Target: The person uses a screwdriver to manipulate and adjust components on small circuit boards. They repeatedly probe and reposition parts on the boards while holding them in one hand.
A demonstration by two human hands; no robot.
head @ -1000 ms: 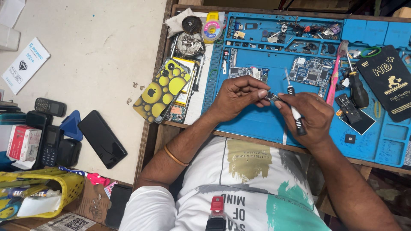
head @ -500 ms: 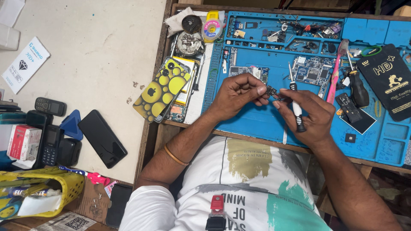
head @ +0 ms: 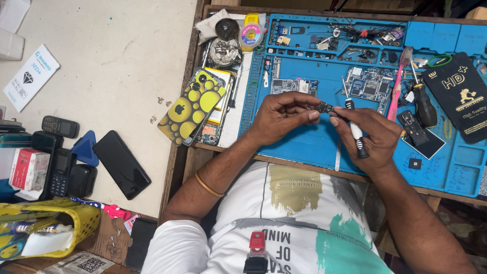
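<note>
My left hand (head: 280, 117) pinches a small dark electronic part (head: 323, 107) between thumb and fingers above the blue repair mat (head: 304, 147). My right hand (head: 369, 138) grips a small screwdriver (head: 354, 129) with a white and black handle, and its fingertips touch the same part. Both hands meet over the middle of the mat. Just beyond them lie two bare circuit boards (head: 371, 85), one on each side.
A yellow-spotted phone case (head: 193, 105) rests on an opened phone at the mat's left edge. A pink brush (head: 398, 81), a black screwdriver (head: 422, 104) and a black packet (head: 459, 101) lie at right. Phones (head: 120, 164), a blue pick and a yellow basket (head: 76, 223) sit at left.
Both hands have shifted slightly away from my body with the part between them. The screwdriver stays in my right hand, its tip now nearer the part.
</note>
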